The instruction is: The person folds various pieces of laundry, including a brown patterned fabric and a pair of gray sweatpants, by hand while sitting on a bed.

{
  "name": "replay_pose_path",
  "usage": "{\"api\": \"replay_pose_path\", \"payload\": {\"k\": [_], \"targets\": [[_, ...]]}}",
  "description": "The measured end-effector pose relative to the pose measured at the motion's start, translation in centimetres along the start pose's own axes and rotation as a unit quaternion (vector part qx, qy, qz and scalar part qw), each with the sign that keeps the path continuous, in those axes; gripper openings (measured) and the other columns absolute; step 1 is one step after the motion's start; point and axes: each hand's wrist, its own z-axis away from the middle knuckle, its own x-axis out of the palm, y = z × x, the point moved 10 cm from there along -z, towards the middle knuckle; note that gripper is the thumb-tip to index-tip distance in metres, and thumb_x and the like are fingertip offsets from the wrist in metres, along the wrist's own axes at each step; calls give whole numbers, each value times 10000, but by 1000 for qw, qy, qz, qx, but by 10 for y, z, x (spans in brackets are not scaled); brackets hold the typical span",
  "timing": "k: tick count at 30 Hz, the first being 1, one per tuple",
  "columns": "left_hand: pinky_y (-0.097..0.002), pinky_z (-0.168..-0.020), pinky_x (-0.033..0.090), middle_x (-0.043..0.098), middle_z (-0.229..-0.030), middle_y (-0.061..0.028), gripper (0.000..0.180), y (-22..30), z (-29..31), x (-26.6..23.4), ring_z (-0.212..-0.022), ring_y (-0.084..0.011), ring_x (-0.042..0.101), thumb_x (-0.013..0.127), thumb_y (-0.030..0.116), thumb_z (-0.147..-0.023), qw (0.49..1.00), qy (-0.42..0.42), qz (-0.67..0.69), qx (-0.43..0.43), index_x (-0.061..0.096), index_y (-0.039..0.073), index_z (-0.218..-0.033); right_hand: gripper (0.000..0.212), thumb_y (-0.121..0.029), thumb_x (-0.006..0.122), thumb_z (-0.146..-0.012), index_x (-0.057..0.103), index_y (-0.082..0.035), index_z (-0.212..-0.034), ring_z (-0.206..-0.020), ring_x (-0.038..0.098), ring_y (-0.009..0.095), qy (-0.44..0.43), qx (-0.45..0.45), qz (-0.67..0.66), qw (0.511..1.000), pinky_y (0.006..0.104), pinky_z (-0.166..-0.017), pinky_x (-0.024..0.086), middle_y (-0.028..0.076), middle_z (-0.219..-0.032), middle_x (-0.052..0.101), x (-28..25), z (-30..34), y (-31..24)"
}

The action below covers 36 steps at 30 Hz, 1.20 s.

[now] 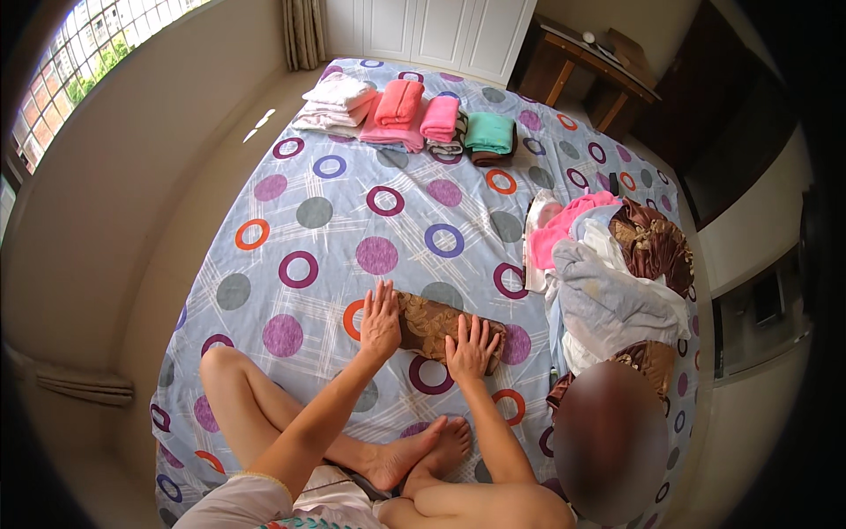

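In front of my crossed legs lies a brown cloth (429, 325) with a golden floral pattern, folded into a compact oblong bundle. My left hand (381, 321) rests against its left end, fingers stretched out and pointing away from me. On the bundle's right part my right hand (471, 349) lies flat with its fingers spread. Neither hand is wrapped round the cloth. What kind of cloth it is cannot be made out.
A patterned bedsheet (339, 238) covers the bed under me. Along the far edge stand folded stacks: white cloths (337, 104), pink towels (398, 104) and a teal towel (490, 132). To my right is a loose heap of laundry (608, 291). A blurred patch (610, 445) hides the lower right.
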Motion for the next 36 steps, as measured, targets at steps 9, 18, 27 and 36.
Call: {"api": "replay_pose_path", "payload": {"k": [9, 18, 27, 36], "targets": [[-515, -1029, 103, 301, -1357, -90, 484, 75, 16, 3, -1293, -266, 182, 441, 343, -827, 985, -13, 136, 104, 432, 74, -1229, 507, -366, 437, -839, 344, -152, -1289, -1233, 247, 343, -16, 2, -1, 1000, 573, -979, 126, 129, -1327, 299, 3, -1, -6], [-544, -1019, 87, 257, -1384, -39, 702, 61, 17, 14, -1300, -275, 148, 457, 584, -747, 980, -77, 111, 149, 352, 160, -1297, 503, -361, 477, -814, 383, -159, -1266, -1220, 277, 331, 17, 1, 4, 1000, 566, -986, 145, 107, -1315, 327, -2, 1, -1], [-547, -1021, 95, 207, -1404, -24, 851, 48, 14, 11, -1296, -342, 118, 578, 594, -646, 968, -128, 104, 187, 269, 207, -1339, 499, -344, 463, -823, 369, -144, -1271, -1223, 276, 321, 14, -7, 5, 1000, 545, -984, 153, 117, -1313, 329, -2, 2, -2], [-536, -1030, 89, 182, -1411, -5, 889, 45, 16, 11, -1302, -328, 111, 621, 560, -632, 966, -139, 110, 187, 228, 217, -1352, 509, -344, 493, -803, 392, -145, -1260, -1191, 305, 351, 40, -18, 6, 999, 540, -978, 190, 130, -1301, 336, -7, 10, 3]]}}
